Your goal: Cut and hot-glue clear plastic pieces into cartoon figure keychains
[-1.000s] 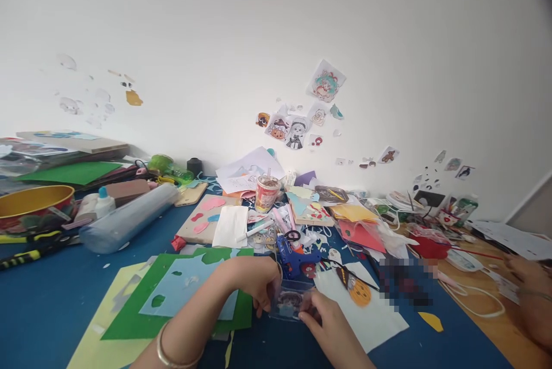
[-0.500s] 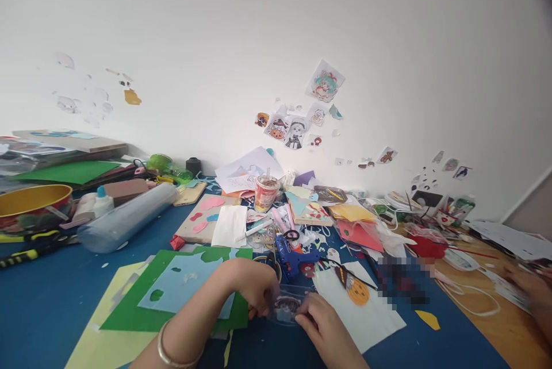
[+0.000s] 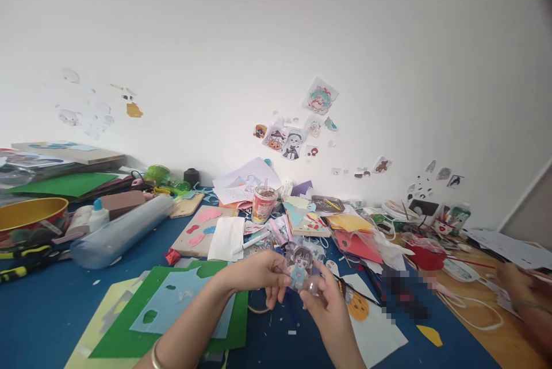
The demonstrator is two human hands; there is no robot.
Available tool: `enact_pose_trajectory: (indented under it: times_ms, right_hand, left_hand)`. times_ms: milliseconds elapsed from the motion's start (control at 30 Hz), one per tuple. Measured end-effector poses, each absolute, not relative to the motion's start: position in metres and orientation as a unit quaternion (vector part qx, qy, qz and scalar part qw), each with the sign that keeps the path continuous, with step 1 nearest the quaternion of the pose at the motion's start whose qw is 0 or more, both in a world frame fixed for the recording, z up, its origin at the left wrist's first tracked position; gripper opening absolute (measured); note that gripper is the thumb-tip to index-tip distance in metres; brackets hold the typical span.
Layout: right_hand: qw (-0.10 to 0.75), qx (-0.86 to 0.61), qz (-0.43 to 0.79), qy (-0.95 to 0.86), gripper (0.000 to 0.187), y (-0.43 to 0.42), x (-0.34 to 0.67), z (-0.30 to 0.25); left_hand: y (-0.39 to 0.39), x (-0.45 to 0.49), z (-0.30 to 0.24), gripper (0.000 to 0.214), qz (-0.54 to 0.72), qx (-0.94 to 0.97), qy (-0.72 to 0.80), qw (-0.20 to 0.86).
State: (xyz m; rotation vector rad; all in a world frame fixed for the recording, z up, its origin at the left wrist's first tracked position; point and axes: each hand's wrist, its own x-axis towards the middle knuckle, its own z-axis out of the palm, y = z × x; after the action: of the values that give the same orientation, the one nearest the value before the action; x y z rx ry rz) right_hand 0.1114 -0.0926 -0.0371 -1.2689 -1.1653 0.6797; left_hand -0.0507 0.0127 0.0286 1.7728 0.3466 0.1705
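Both my hands hold up a small clear plastic sleeve with a cartoon figure sticker (image 3: 301,264) above the blue table (image 3: 47,311). My left hand (image 3: 261,275) pinches its left edge, with a bangle on that wrist. My right hand (image 3: 326,303) pinches its lower right corner. Under my left forearm lie a green sheet (image 3: 129,331) and a pale blue cut sheet (image 3: 181,300). A white sheet with an orange cutout (image 3: 359,306) lies to the right of my hands.
Craft clutter fills the table: a clear tube (image 3: 121,231), a glue bottle (image 3: 97,215), a yellow bowl (image 3: 30,215), a cup (image 3: 263,204), coloured paper. Stickers dot the white wall (image 3: 297,139). Another person's hand (image 3: 517,283) rests at the far right on a wooden table.
My hands have lifted the sleeve off the table and tipped it upright. The blue glue gun is now hidden behind it. The view has tilted up a little.
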Motion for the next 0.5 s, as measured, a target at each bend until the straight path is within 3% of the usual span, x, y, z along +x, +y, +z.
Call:
enact_pose_trajectory:
  times_ms: [67, 133, 300, 500]
  right_hand:
    - [0.604, -0.561, 0.26, -0.502, 0.081, -0.0926, 0.11, -0.0317]
    - [0.585, -0.585, 0.217, -0.518, 0.085, -0.093, 0.1101, -0.0278]
    - [0.532, -0.621, 0.106, -0.565, 0.07, -0.0928, 0.114, -0.0265]
    - [0.539, -0.597, 0.065, -0.59, 0.061, -0.0938, 0.1164, -0.0277]
  left_hand:
    - [0.012, -0.0495, 0.0289, 0.04, 0.088, 0.763, 0.157, 0.621]
    - [0.0118, -0.0498, 0.0293, 0.041, 0.096, 0.759, 0.151, 0.626]
    - [0.0126, -0.0528, 0.0302, 0.043, 0.103, 0.765, 0.135, 0.621]
    - [0.0138, -0.0519, 0.03, 0.041, 0.105, 0.78, 0.113, 0.606]
